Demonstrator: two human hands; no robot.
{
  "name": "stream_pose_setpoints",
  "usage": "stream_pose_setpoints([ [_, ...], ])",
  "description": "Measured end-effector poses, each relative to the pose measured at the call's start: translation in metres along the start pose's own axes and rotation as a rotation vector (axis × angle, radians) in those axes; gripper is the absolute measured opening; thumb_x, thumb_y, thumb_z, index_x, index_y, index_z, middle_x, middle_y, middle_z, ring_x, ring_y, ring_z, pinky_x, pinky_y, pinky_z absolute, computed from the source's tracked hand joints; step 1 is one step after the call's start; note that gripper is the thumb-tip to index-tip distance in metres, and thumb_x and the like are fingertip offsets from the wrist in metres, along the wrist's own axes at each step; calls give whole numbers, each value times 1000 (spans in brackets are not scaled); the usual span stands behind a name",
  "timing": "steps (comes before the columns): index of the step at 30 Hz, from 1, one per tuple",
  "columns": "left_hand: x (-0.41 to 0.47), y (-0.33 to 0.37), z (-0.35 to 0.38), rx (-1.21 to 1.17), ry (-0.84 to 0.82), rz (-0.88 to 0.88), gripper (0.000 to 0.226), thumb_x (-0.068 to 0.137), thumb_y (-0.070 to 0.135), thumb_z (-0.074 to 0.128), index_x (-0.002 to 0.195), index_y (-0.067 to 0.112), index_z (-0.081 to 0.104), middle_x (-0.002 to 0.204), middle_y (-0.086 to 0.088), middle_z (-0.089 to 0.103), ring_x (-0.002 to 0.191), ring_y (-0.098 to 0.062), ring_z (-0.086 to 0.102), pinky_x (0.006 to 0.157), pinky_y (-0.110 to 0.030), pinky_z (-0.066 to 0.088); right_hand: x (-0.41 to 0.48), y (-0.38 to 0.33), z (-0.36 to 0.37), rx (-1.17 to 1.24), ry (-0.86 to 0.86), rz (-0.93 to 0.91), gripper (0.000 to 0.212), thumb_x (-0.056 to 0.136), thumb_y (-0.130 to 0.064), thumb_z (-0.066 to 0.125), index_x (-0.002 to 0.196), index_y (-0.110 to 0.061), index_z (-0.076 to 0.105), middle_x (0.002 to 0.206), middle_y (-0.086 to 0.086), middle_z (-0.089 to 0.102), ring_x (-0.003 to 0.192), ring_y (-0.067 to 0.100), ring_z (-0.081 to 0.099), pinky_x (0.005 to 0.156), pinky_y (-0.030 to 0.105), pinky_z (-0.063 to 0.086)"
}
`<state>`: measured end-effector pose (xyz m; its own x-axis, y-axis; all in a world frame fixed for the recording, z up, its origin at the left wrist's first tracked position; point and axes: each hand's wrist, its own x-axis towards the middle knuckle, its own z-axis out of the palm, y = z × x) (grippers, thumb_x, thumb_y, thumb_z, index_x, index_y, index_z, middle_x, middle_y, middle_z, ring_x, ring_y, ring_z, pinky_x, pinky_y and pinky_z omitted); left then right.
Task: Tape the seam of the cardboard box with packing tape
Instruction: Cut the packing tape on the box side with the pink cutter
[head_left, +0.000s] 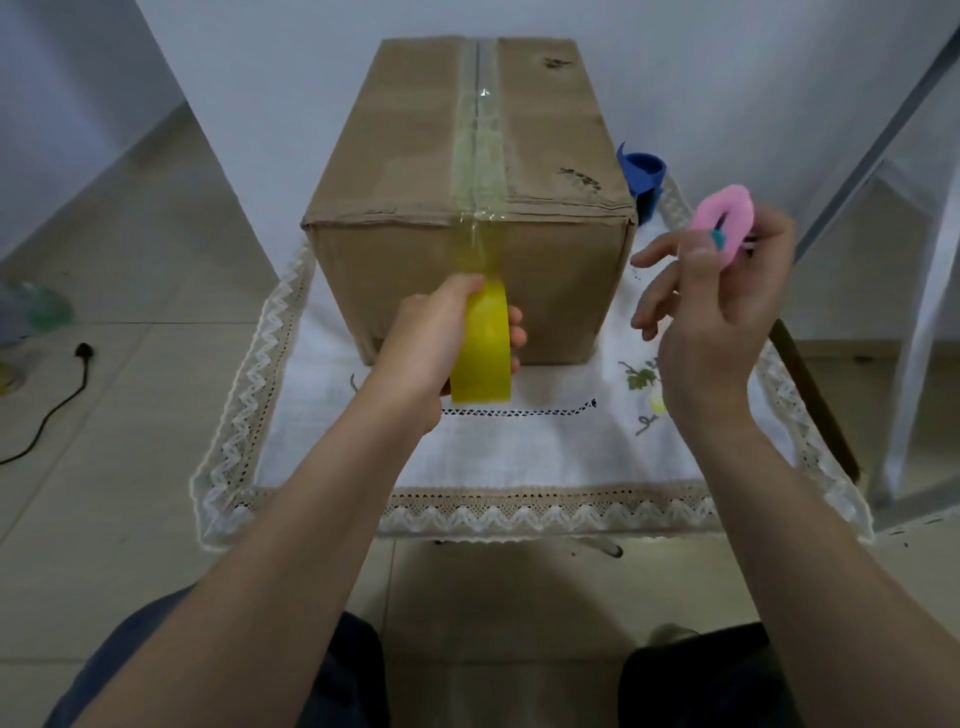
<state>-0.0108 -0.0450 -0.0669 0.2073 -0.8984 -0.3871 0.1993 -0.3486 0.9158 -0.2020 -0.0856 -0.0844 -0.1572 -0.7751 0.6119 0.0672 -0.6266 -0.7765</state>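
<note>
- A black power cable (52, 415) lies on the tiled floor, well to the left of the cardboard box (467, 208).
- The white lace-edged tablecloth (519, 447) covers the low table; the cardboard box stands on its far half, flaps shut, the seam running away from the viewer.
- A strip of clear tape (480, 140) lies along the seam on top of the box and runs over the near top edge down onto the front face.
- The left hand (441, 338) is in front of the box's near face, fingers closed around a yellow packing tape roll (480, 353); the tape stretches up from the roll to the box's near top edge.
- A blue object (641, 176) sits just beside the box's right side; I cannot tell what it is.
- The right hand (711, 312) is raised to the right of the box, apart from it, thumb and fingers pinching a pink ring-shaped tool (724, 218) with a small teal part; the other fingers spread loosely toward the box.
</note>
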Motion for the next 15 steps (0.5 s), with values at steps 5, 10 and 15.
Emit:
stream_pose_setpoints([
  [5,4,-6,-3,-44,-6,-96,38,104,38,57,97,3,72,68,-8,74,55,-21,71,52,-30,58,-5,-2,13,-189,-336,-83,26,103,-12,53,119,-32,50,88,6,67,68,21,66,51,41,51],
  [10,3,-2,-3,12,-14,-78,41,105,40,54,98,4,73,64,-6,74,52,-20,71,50,-29,59,-5,9,13,-339,-479,28,28,105,-13,51,131,-20,58,87,-1,71,67,4,59,65,36,51],
  [15,0,-4,-5,32,-47,-43,42,105,41,54,100,4,73,70,-9,75,57,-25,71,58,-33,62,-1,12,15,-481,-581,23,25,106,-14,52,129,-17,61,86,-1,69,70,6,58,66,20,42],
])
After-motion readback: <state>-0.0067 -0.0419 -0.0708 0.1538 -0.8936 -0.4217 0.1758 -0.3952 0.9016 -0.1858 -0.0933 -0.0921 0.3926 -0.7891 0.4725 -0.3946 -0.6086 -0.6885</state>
